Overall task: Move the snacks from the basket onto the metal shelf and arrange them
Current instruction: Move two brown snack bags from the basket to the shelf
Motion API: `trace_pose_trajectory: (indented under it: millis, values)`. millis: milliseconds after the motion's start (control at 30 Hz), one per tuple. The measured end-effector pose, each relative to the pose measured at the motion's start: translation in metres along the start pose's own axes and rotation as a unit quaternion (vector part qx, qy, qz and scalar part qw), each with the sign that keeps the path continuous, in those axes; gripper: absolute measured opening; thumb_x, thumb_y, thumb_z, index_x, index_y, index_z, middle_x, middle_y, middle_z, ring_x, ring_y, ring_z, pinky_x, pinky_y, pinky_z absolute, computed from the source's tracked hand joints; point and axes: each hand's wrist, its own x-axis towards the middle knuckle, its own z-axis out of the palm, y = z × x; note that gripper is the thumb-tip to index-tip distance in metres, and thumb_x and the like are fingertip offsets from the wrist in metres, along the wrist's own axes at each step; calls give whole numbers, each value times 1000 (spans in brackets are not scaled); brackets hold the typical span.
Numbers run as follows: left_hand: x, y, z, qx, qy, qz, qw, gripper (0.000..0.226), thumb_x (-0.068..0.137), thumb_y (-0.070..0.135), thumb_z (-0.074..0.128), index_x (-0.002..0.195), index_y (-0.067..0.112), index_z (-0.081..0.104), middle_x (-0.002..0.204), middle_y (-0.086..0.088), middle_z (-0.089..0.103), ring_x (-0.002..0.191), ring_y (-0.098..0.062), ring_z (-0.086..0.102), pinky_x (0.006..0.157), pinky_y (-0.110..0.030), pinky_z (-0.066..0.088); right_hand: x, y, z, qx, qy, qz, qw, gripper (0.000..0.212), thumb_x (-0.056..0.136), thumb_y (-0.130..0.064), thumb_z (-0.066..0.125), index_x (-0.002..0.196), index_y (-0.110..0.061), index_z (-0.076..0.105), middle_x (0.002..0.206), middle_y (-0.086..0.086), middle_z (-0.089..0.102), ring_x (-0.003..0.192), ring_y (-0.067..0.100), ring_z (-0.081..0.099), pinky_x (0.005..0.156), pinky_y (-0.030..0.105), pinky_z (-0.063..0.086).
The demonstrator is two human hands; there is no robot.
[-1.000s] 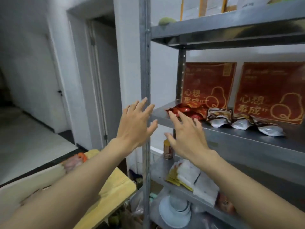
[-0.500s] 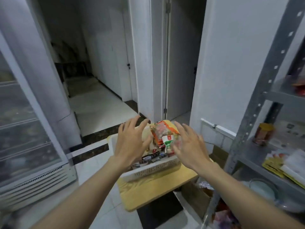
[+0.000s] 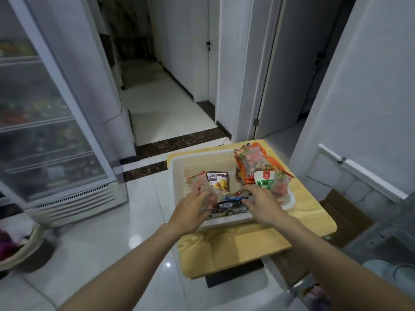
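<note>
Your left hand (image 3: 190,212) over near edge of white basket (image 3: 179,160), fingers curled round clear pink packet (image 3: 198,185) at basket's left side. Your right hand (image 3: 262,203) just beside, fingers bent down onto small dark and blue packets (image 3: 231,204), thumb out; whether it grips one, cannot tell. Brown packet (image 3: 216,180) stands mid-basket. Orange packet (image 3: 251,162) and green-and-white packet (image 3: 266,179) propped at right wall. Basket sits on yellow wooden counter (image 3: 235,248). Glass-door fridge (image 3: 51,131) at left.

Basket (image 3: 203,159): white perforated plastic. Snack packets (image 3: 252,163): glossy film. Table (image 3: 235,248): pale wood-grain. Floor tiles (image 3: 125,239): glossy.
</note>
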Motion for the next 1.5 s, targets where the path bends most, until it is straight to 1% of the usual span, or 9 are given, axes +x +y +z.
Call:
trace_pose_trajectory:
  millis: [267,467,567,733,833,967,1133,1333,1500]
  values:
    - [40,-42,51,-72,-100,-59,991,32,86,4,67,116,13,67,120,-3,67,110,-20,61,93,-26,47,64,33,35,-40,-147,3,988,35,95,-15,58,129,-24,61,125,6,63,112,29,59,92,44,51]
    - [54,-59,64,-221,-77,-116,965,24,86,-9,64,106,4,70,110,-5,67,93,-15,66,83,-19,53,95,36,39,-61,-200,11,978,40,90,-7,64,128,-17,64,125,11,64,112,31,60,93,42,51]
    - [59,-69,56,-288,-22,-132,948,24,83,6,73,104,19,72,99,6,73,95,-14,68,89,-36,55,103,43,33,9,-161,1,987,26,89,-19,70,115,-14,70,115,9,69,109,28,62,88,34,48]
    - [70,-62,17,-447,89,-145,878,32,88,0,65,111,23,62,100,6,75,95,-14,71,74,-24,56,110,38,2,259,-49,-15,965,26,93,-28,64,114,-14,62,111,-7,65,112,17,60,99,37,48]
    - [77,-53,-5,-488,112,-125,856,34,93,4,61,124,16,55,107,-1,73,97,-18,71,72,-30,59,119,32,-14,345,16,-10,938,13,96,-29,59,109,-27,57,114,-1,65,108,23,64,89,43,54]
    - [81,-42,-28,-496,128,-107,852,48,94,7,59,135,28,45,117,-4,68,102,-19,69,71,-32,59,122,22,-29,374,89,-21,923,18,96,-31,58,103,-47,54,121,0,61,108,22,63,90,51,54]
    - [77,-29,-46,-500,134,-87,851,54,96,9,57,142,29,38,116,-1,68,102,-18,69,67,-30,59,113,15,-44,423,123,-13,898,22,99,-13,56,117,-26,58,115,-2,66,104,13,67,89,37,57]
    - [73,-10,-58,-514,110,-54,849,51,95,13,58,136,40,43,124,-8,64,109,-23,67,75,-41,61,68,7,-60,439,167,31,882,23,99,-16,54,111,-34,60,115,4,66,94,19,71,68,30,60]
    - [63,15,-59,-514,75,-23,854,51,97,18,58,133,52,43,111,-2,70,93,-36,69,72,-61,57,6,4,-72,430,234,69,869,21,99,-18,55,118,-28,60,113,7,69,97,22,71,71,33,61]
